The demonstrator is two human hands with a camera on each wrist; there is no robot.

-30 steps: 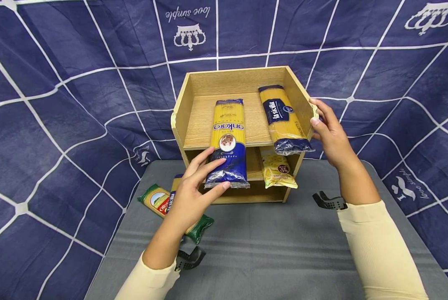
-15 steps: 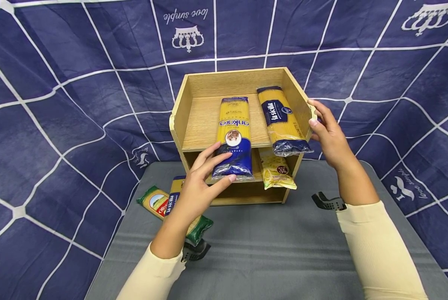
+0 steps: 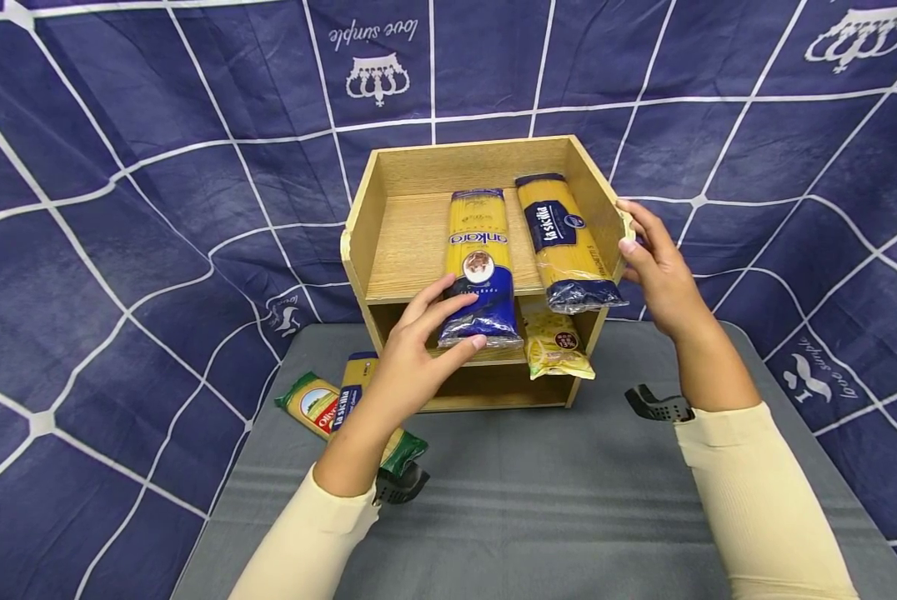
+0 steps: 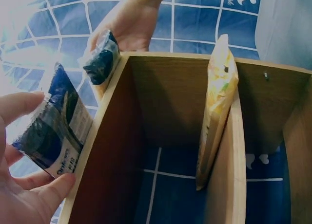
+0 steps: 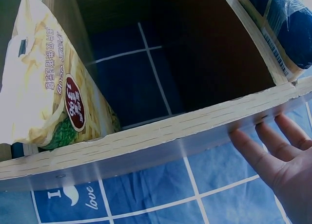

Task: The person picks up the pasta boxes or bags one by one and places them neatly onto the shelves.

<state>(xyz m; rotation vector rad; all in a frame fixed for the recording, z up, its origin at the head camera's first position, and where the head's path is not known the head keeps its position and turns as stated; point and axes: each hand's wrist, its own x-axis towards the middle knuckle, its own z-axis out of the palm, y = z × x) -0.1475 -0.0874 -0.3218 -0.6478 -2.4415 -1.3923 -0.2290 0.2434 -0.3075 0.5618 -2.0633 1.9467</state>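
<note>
A pack of spaghetti labelled ankara (image 3: 479, 267), yellow above and blue below, lies lengthwise on the top board of the wooden shelf (image 3: 411, 242), its blue end jutting past the front edge. My left hand (image 3: 418, 350) grips that blue end, fingers over the face and thumb at the lower edge; the left wrist view shows the pack (image 4: 61, 126) between thumb and fingers. With my right hand (image 3: 662, 275) I hold the front edge of the shelf's right side panel. Its fingertips (image 5: 239, 136) touch the panel's outer face in the right wrist view.
A La Sicilia spaghetti pack (image 3: 561, 237) lies along the right panel, its end overhanging. Below it, a yellow food bag (image 3: 557, 346) pokes out of the middle compartment. On the grey table (image 3: 538, 500), a green-ended Oliva pack (image 3: 403, 452) and another La Sicilia pack (image 3: 354, 379) overlap.
My left hand has shifted the ankara spaghetti pack to the right and deeper onto the top board, closer to the La Sicilia pack. The right hand keeps its hold on the panel.
</note>
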